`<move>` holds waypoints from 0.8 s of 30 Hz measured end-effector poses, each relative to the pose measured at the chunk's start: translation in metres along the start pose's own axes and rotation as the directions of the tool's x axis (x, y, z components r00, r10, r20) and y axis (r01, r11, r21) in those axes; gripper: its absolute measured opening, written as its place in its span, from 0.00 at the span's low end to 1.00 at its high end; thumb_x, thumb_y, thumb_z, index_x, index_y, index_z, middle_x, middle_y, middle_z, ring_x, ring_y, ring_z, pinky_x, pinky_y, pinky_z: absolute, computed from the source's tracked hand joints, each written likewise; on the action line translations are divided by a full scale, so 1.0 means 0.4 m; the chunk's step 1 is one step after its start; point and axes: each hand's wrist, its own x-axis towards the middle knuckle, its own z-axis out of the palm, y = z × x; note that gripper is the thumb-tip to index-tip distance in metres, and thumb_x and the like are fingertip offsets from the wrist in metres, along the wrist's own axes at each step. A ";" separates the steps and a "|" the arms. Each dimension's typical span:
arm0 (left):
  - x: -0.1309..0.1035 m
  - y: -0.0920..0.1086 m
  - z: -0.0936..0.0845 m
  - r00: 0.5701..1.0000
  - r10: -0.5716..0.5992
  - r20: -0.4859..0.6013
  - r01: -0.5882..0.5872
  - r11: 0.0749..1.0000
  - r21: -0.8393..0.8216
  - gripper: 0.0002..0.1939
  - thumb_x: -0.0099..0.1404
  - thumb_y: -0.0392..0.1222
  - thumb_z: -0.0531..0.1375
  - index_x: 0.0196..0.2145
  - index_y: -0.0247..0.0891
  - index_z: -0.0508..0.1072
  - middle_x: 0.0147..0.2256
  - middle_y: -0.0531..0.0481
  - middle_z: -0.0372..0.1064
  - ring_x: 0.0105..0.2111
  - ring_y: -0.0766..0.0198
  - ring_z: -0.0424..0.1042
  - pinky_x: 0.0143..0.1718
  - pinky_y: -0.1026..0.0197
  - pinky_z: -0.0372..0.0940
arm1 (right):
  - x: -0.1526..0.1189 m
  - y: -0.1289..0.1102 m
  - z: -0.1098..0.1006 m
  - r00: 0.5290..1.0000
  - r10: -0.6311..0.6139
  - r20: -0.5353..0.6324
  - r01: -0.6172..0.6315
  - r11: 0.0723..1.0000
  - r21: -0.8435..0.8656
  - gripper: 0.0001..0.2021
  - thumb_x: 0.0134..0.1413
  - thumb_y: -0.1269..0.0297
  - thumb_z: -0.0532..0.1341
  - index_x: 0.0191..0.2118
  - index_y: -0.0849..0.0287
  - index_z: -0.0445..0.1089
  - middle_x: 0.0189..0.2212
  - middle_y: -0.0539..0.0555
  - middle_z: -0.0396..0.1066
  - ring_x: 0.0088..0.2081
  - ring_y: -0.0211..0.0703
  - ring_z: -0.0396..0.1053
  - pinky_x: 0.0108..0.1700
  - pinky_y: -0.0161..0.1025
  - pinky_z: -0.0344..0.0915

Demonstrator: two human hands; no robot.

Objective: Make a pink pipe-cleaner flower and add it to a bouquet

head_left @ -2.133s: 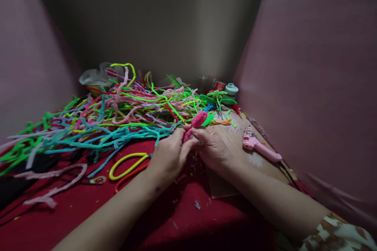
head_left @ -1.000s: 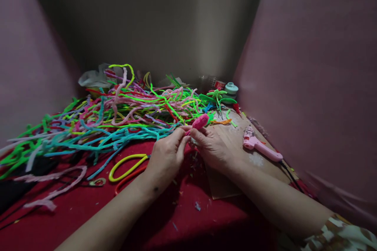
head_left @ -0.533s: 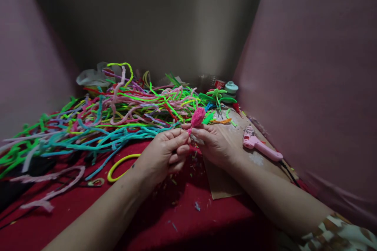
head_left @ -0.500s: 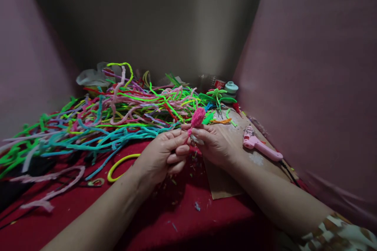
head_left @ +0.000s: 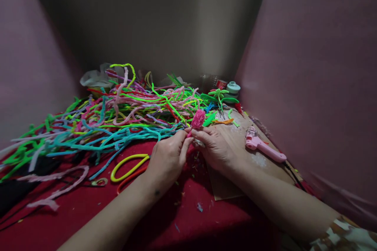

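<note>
A fuzzy pink piece [head_left: 198, 119] with a rounded upper end stands up between my fingertips in the middle of the view. My left hand [head_left: 169, 157] pinches its narrow lower part, fingers curled and the back of the hand turned up. Close against it, my right hand [head_left: 214, 147] grips the same piece just under the rounded end with thumb and forefinger. The fingertips of both hands nearly meet and hide the piece's lower end.
Behind my hands lies a big heap of coloured fuzzy stems [head_left: 138, 106]. On the right, a pink glue gun [head_left: 265, 150] rests on cardboard [head_left: 228, 188]. A lidded jar [head_left: 233, 88] stands behind. Yellow-handled pliers or scissors [head_left: 116, 172] lie left on the red cloth [head_left: 97, 219].
My left hand has rolled over so its back faces up, its fingers now curled out of sight. The pink piece has turned slightly. The whole view has shifted a little.
</note>
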 end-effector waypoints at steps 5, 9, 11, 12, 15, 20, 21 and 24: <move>0.008 0.007 -0.010 0.996 -0.074 0.044 0.081 0.980 -0.184 0.12 0.63 0.44 0.52 0.26 0.37 0.68 0.20 0.56 0.59 0.21 0.70 0.57 0.25 0.67 0.54 | -0.001 -0.002 -0.004 0.999 -0.029 0.032 0.031 0.998 -0.061 0.06 0.48 0.63 0.64 0.33 0.58 0.76 0.27 0.50 0.72 0.28 0.35 0.64 0.37 0.36 0.61; 0.013 0.015 -0.015 0.982 -0.161 0.094 0.183 0.934 -0.306 0.13 0.62 0.45 0.53 0.22 0.37 0.64 0.17 0.59 0.52 0.18 0.72 0.50 0.20 0.68 0.49 | 0.007 0.004 -0.016 0.998 -0.010 0.062 0.012 1.000 -0.024 0.08 0.46 0.62 0.66 0.34 0.57 0.76 0.27 0.50 0.72 0.28 0.36 0.64 0.36 0.37 0.61; 0.015 0.017 -0.016 0.978 -0.172 0.115 0.202 0.915 -0.349 0.15 0.62 0.46 0.54 0.21 0.37 0.61 0.16 0.59 0.51 0.17 0.73 0.50 0.18 0.68 0.48 | 0.010 0.003 -0.018 0.998 0.014 0.068 -0.014 1.000 -0.005 0.08 0.45 0.62 0.67 0.34 0.57 0.75 0.26 0.49 0.71 0.27 0.35 0.63 0.35 0.36 0.61; 0.016 0.017 -0.016 0.976 -0.177 0.128 0.213 0.903 -0.373 0.16 0.62 0.46 0.54 0.20 0.37 0.60 0.16 0.60 0.50 0.16 0.74 0.49 0.18 0.69 0.47 | 0.011 0.001 -0.017 0.997 0.017 0.072 -0.018 1.000 0.006 0.09 0.44 0.61 0.67 0.33 0.57 0.75 0.26 0.49 0.71 0.27 0.36 0.63 0.35 0.36 0.61; 0.018 0.018 -0.021 0.970 -0.185 0.155 0.234 0.880 -0.414 0.16 0.62 0.46 0.54 0.20 0.37 0.60 0.15 0.60 0.50 0.15 0.74 0.49 0.17 0.69 0.47 | 0.010 -0.005 -0.011 0.998 0.005 0.059 -0.008 0.998 0.063 0.10 0.40 0.63 0.69 0.31 0.57 0.74 0.27 0.49 0.71 0.30 0.37 0.65 0.38 0.37 0.61; 0.021 0.018 -0.036 0.973 -0.191 0.132 0.226 0.912 -0.344 0.14 0.61 0.45 0.54 0.22 0.36 0.64 0.15 0.60 0.51 0.15 0.75 0.49 0.17 0.70 0.46 | 0.011 -0.004 -0.007 1.000 -0.022 0.006 0.021 0.993 0.120 0.09 0.42 0.59 0.67 0.31 0.56 0.75 0.28 0.50 0.73 0.32 0.39 0.67 0.42 0.39 0.62; 0.021 0.018 -0.039 0.973 -0.195 0.127 0.227 0.916 -0.332 0.14 0.61 0.45 0.54 0.22 0.36 0.65 0.15 0.60 0.51 0.15 0.75 0.49 0.17 0.70 0.46 | 0.012 -0.004 -0.009 0.999 -0.036 -0.006 0.036 0.993 0.111 0.09 0.43 0.58 0.66 0.31 0.56 0.75 0.29 0.50 0.74 0.33 0.39 0.68 0.42 0.39 0.62; 0.022 0.019 -0.044 0.970 -0.210 0.119 0.237 0.922 -0.305 0.13 0.61 0.45 0.54 0.22 0.36 0.65 0.15 0.60 0.51 0.16 0.75 0.49 0.16 0.70 0.45 | 0.013 -0.008 -0.016 0.993 -0.075 -0.088 0.078 0.996 0.042 0.10 0.44 0.56 0.64 0.29 0.57 0.76 0.29 0.51 0.74 0.35 0.41 0.68 0.42 0.41 0.62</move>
